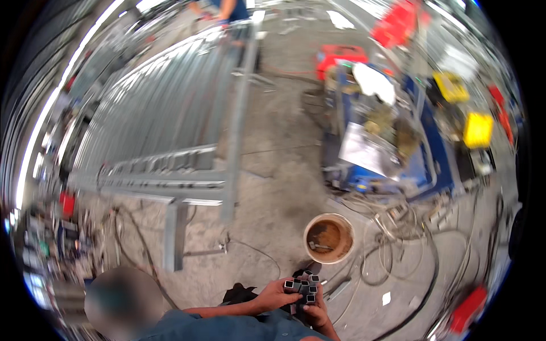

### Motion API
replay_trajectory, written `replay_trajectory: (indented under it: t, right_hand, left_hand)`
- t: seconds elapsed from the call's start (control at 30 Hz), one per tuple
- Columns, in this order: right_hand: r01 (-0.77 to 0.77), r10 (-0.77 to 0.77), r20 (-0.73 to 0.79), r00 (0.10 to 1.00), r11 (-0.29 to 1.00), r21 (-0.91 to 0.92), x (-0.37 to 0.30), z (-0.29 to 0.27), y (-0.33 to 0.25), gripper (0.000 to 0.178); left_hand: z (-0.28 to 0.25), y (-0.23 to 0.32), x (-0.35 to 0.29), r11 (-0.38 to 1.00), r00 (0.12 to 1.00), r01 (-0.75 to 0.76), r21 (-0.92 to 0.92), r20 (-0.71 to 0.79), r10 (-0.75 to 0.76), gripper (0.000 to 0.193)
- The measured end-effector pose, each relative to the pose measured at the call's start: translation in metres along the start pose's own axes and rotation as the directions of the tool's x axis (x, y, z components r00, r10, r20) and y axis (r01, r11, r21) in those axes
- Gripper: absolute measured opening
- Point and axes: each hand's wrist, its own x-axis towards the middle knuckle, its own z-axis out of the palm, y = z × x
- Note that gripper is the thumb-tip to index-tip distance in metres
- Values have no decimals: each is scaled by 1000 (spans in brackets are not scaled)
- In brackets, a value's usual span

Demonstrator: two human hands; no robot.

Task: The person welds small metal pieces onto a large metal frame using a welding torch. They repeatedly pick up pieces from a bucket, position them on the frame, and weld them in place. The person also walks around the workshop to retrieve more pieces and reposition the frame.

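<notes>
Close to my body, both hands cup a bundle of short square metal tubes (pixel 304 287), their hollow ends facing up. My left hand (pixel 274 296) is closed around the bundle's left side, with the thumb across the front tubes. On the right side, my right hand (pixel 317 311) grips the same bundle, with its fingers partly hidden by the tubes. Just beyond my hands a round bucket (pixel 345 245) stands on the floor. Its inside is brown and stained, and a few small metal pieces lie at the bottom.
A large ribbed metal panel frame (pixel 165 102) on a stand fills the left. A person (pixel 230 8) works at its far end. Right of centre stands a cluttered blue cart (pixel 432 153) with a red machine (pixel 344 55) behind. Cables (pixel 421 250) coil over the floor at right.
</notes>
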Motion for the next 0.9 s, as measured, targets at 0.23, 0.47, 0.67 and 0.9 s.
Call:
replay_trajectory:
  t: [0.23,0.47,0.67,0.9]
  right_hand:
    - [-257,303,132,944,924,-284,2,133,163,98]
    - [-475,683,233,692,674,-566,5,266,347,60]
    - [-700,906,309,288,420,-578,20,396,477,50]
    - [-664,968,239,81,231,-711,88,433,674,38]
  left_hand:
    - [-143,-13,-206,945,886,-98,312,-406,226,41]
    - [-273,-75,-410,984,602,18,179,-788,132,50]
    - [-363,-121,-528,997,361,34,67,-931,50,57]
    - [-508,-158,-597,999,295,8,53,-954,48,61]
